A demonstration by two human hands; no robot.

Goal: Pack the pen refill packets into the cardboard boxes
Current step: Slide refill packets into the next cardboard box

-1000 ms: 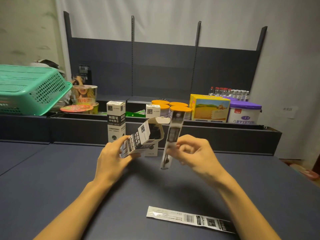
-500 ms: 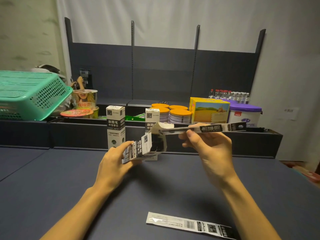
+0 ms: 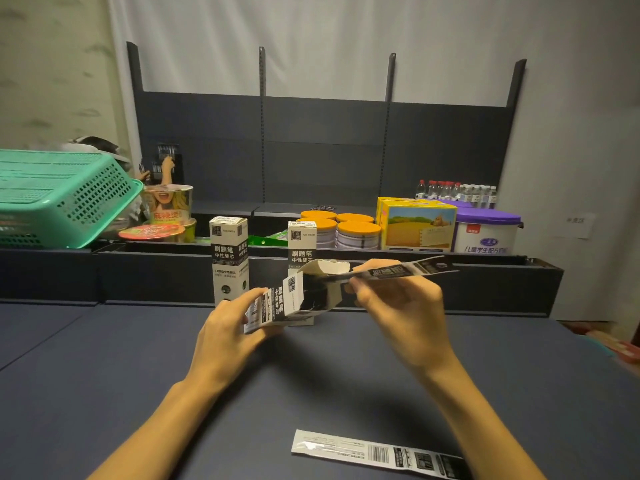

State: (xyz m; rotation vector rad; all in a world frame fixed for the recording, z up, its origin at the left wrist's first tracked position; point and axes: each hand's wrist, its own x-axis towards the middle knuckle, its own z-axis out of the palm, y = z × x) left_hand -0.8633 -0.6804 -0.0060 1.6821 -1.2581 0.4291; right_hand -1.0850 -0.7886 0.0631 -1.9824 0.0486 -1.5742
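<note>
Pen refill packet entering open carton, both hands engaged.
Left hand [image 3: 228,332] gripped the tilted cardboard box [image 3: 287,299], flap open toward the right; right hand [image 3: 401,306] pinched a refill packet [image 3: 398,271], its left end at the box mouth. A second packet [image 3: 377,453] lay flat on the dark table [image 3: 104,375], near the front edge.

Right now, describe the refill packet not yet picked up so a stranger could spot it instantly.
Start at the dark table and look at its near edge, between the person's forearms. There a long flat refill packet lies alone, white with a barcode and black print. Unlike the packet the right hand is feeding into the open box, nothing touches it.
</note>
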